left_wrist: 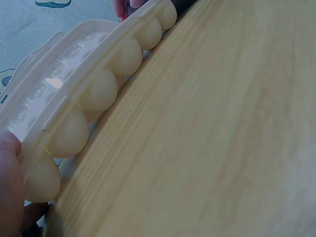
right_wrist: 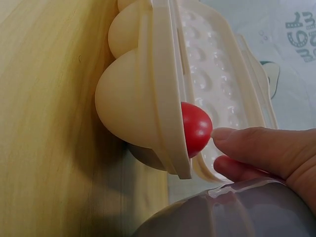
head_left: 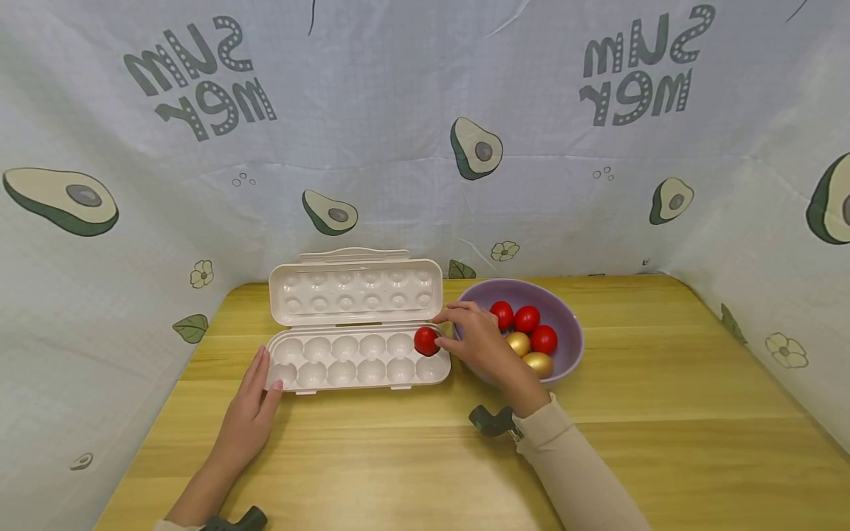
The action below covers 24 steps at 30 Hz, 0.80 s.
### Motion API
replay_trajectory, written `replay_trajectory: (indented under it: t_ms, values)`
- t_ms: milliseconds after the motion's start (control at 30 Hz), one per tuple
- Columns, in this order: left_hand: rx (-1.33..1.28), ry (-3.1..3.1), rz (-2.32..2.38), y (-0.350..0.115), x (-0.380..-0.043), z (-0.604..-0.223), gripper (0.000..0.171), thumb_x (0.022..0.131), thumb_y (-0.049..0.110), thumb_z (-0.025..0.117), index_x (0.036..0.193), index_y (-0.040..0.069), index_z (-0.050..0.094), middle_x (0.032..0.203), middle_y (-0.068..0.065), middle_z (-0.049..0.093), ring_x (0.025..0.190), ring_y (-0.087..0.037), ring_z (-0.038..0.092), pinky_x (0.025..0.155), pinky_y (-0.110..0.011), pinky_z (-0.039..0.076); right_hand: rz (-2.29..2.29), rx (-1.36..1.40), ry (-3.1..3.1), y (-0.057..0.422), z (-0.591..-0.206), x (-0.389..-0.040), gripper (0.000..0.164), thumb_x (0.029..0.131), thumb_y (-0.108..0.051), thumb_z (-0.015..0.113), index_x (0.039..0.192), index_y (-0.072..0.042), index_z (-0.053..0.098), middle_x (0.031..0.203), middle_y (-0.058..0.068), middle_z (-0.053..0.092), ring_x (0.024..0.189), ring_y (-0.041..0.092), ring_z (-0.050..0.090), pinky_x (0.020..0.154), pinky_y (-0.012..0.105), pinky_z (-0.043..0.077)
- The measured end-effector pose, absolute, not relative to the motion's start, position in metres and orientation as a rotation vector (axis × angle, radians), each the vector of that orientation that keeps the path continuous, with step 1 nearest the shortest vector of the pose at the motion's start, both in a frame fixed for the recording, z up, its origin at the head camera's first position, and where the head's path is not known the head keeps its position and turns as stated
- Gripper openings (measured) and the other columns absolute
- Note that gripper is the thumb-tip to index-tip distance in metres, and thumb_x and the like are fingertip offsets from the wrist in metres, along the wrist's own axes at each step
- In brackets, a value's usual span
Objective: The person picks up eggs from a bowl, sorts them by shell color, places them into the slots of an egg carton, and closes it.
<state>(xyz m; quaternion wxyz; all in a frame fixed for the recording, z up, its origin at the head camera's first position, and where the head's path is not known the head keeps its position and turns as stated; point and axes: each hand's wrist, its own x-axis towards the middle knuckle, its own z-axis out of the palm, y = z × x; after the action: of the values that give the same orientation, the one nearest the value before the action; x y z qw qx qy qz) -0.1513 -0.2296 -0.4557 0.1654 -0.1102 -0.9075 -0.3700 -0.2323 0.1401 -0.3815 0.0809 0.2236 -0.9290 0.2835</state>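
A white plastic egg carton (head_left: 341, 387) lies with its lid (head_left: 355, 291) raised toward the back. One red egg (head_left: 426, 341) sits in its back right cup; the other cups hold nothing. My left hand (head_left: 249, 409) holds the carton's left end, thumb (left_wrist: 9, 153) over the rim and fingers along the outside. At the right end, my right hand (head_left: 481, 339) is over the red egg, its thumb tip (right_wrist: 224, 134) right at the egg's surface. The other fingers reach past the egg toward the lid, apart from it.
A purple bowl (head_left: 571, 332) stands just right of the carton, partly under my right hand. Inside are red eggs (head_left: 527, 319) and gold eggs (head_left: 538, 363). Behind the wooden table (head_left: 398, 457) hangs a cloth (head_left: 412, 96) printed with avocados.
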Motion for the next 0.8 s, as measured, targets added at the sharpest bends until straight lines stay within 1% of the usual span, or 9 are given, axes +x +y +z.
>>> replay_trajectory:
  t_ms: [133, 333, 433, 633, 733, 800]
  values:
    - [-0.312, -2.583, -1.054, -0.230, -0.151, -0.455, 0.056, 0.097, 0.021, 0.040, 0.142, -0.001, 0.016, 0.148, -0.016, 0.014, 0.135, -0.029, 0.014, 0.106, -0.012, 0.005, 0.851, 0.666, -2.778, 0.140, -0.382, -0.233, 0.029, 0.079, -0.024, 0.069, 0.106, -0.016, 0.066, 0.114, 0.000, 0.059, 0.117, 0.020, 0.041, 0.095, 0.045, 0.035]
    - [-0.309, -2.593, -1.046, -0.230, -0.151, -0.455, 0.056, 0.097, 0.022, 0.040, 0.142, -0.001, 0.016, 0.149, -0.016, 0.014, 0.135, -0.029, 0.014, 0.105, -0.011, 0.004, 0.895, 0.666, -2.769, 0.140, -0.382, -0.232, 0.029, 0.079, -0.024, 0.069, 0.107, -0.017, 0.066, 0.113, -0.002, 0.059, 0.117, 0.019, 0.041, 0.093, 0.038, 0.041]
    - [-0.305, -2.595, -1.048, -0.230, -0.151, -0.455, 0.056, 0.097, 0.022, 0.040, 0.142, 0.000, 0.016, 0.149, -0.015, 0.014, 0.135, -0.029, 0.014, 0.105, -0.011, 0.005, 0.941, 0.675, -2.761, 0.142, -0.382, -0.232, 0.029, 0.080, -0.026, 0.068, 0.108, -0.017, 0.066, 0.113, -0.004, 0.058, 0.115, 0.017, 0.043, 0.094, 0.036, 0.041]
    - [-0.308, -2.597, -1.051, -0.231, -0.151, -0.456, 0.056, 0.097, 0.023, 0.040, 0.143, 0.000, 0.016, 0.149, -0.015, 0.013, 0.135, -0.029, 0.013, 0.107, -0.015, 0.005, 1.085, 0.646, -2.743, 0.146, -0.377, -0.230, 0.036, 0.081, -0.029, 0.067, 0.115, -0.017, 0.061, 0.114, -0.003, 0.058, 0.107, 0.016, 0.049, 0.091, 0.036, 0.043]
    - [-0.309, -2.596, -1.048, -0.231, -0.151, -0.456, 0.056, 0.097, 0.023, 0.040, 0.142, 0.000, 0.016, 0.149, -0.015, 0.013, 0.135, -0.029, 0.014, 0.107, -0.015, 0.005, 1.147, 0.638, -2.712, 0.149, -0.374, -0.230, 0.039, 0.081, -0.027, 0.068, 0.117, -0.015, 0.061, 0.114, -0.001, 0.059, 0.102, 0.017, 0.052, 0.087, 0.036, 0.046]
    - [-0.309, -2.594, -1.045, -0.231, -0.151, -0.456, 0.056, 0.097, 0.023, 0.041, 0.142, -0.001, 0.016, 0.149, -0.015, 0.014, 0.135, -0.030, 0.014, 0.107, -0.016, 0.006, 1.154, 0.640, -2.693, 0.151, -0.373, -0.230, 0.039, 0.080, -0.026, 0.069, 0.117, -0.015, 0.061, 0.114, -0.003, 0.060, 0.101, 0.017, 0.054, 0.085, 0.035, 0.047]
